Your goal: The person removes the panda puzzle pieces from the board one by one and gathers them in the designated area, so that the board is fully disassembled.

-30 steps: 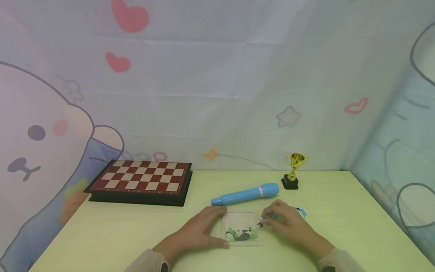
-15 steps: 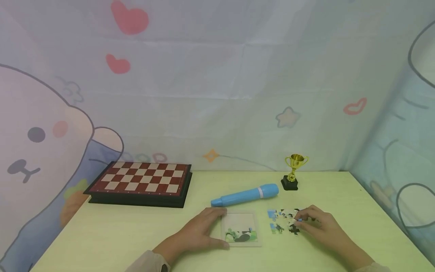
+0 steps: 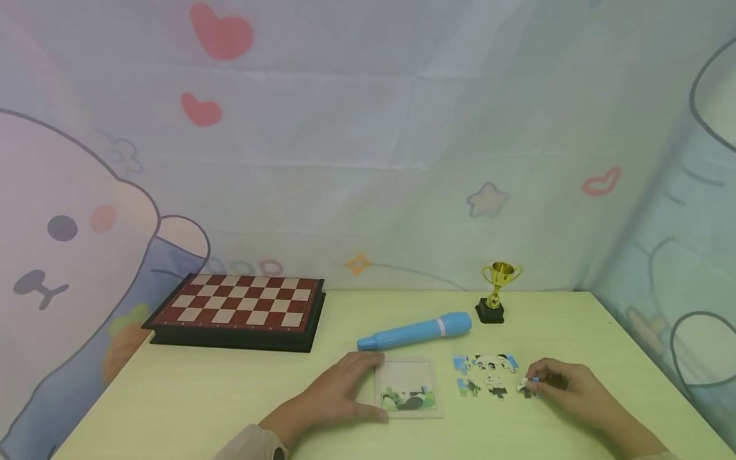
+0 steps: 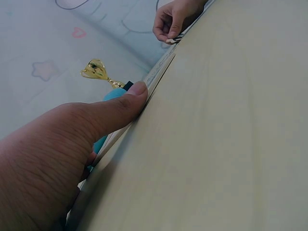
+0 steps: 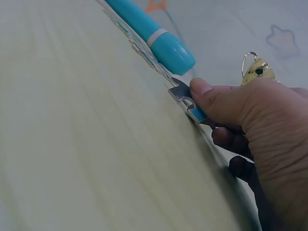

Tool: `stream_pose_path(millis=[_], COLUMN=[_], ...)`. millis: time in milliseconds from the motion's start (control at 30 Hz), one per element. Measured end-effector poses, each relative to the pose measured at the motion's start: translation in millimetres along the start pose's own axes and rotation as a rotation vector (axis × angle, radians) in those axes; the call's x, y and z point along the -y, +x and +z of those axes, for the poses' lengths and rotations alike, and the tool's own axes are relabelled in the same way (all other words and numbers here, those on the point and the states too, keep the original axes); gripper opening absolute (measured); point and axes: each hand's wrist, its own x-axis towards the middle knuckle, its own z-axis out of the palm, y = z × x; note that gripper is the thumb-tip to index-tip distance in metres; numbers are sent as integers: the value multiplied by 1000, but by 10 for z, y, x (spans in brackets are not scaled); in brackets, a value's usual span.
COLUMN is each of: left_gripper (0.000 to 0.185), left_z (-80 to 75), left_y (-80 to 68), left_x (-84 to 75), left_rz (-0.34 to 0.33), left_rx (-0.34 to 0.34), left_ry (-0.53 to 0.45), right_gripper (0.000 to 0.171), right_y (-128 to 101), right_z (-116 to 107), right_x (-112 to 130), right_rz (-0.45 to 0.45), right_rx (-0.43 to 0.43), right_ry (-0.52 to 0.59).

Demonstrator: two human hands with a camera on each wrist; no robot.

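Observation:
A square puzzle frame [image 3: 438, 397] lies flat on the pale table, its lower part filled with green, white and black panda pieces. My left hand [image 3: 338, 395] holds its left side, thumb at the near corner and fingers at the far one. In the left wrist view the left thumb [image 4: 108, 113] lies along the frame's edge. To the right, my right hand [image 3: 577, 391] pinches a black, white and blue puzzle piece [image 5: 196, 113] between thumb and fingers, low at the tabletop. Loose puzzle pieces [image 3: 494, 363] lie between the frame and this hand, some showing a panda's face.
A blue microphone-shaped tube [image 3: 416, 332] lies just behind the frame. Farther back stands a small gold trophy [image 3: 494, 291] on a black base. The red-and-white chessboard box [image 3: 241, 303] sits at the back left, before a printed cloth backdrop [image 3: 356, 128].
My right hand has moved right, from beside the frame past the loose pieces, still pinching a piece. The loose pieces came into view as it moved. My left hand has stayed put.

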Motion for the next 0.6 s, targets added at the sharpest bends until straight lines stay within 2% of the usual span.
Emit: stream_pose_path(millis=[267, 600], left_gripper=[98, 98], left_z=[5, 1], left_y=[4, -1], left_x=[-4, -9], left_rz=[-2, -8], left_rx=[-2, 2], left_ry=[5, 9], right_gripper=[31, 32], right_y=[19, 63], right_z=[41, 85], right_x=[-74, -57], right_rz=[-133, -173], right_rx=[28, 24], right_ry=[-13, -31])
